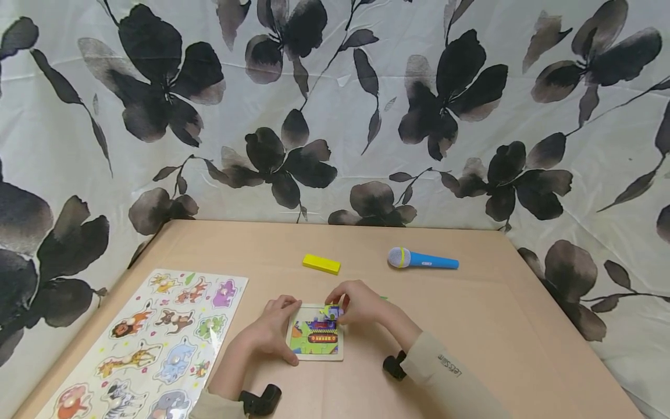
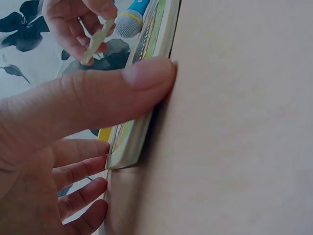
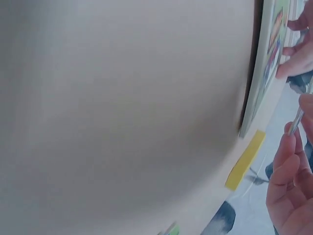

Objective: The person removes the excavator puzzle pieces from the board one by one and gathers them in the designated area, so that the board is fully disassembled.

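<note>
A small jigsaw puzzle board [image 1: 319, 357] with a white border and a colourful vehicle picture lies on the table in the head view. My left hand [image 1: 269, 331] holds its left side, the thumb [image 2: 146, 78] against the near edge and the fingers at the far left. Above the board's far right corner, my right hand [image 1: 361, 302] pinches a jigsaw piece [image 1: 331, 313] between thumb and fingertips. Seen edge-on in the left wrist view, this piece [image 2: 99, 41] is tilted and apart from the board.
A large animal sticker sheet [image 1: 196, 349] lies at the left. Beyond the board are a yellow block [image 1: 321, 264] and a blue toy microphone [image 1: 429, 260]. Something small and green [image 1: 384, 298] shows behind the right wrist. A floral cloth [image 1: 366, 116] hangs behind the table.
</note>
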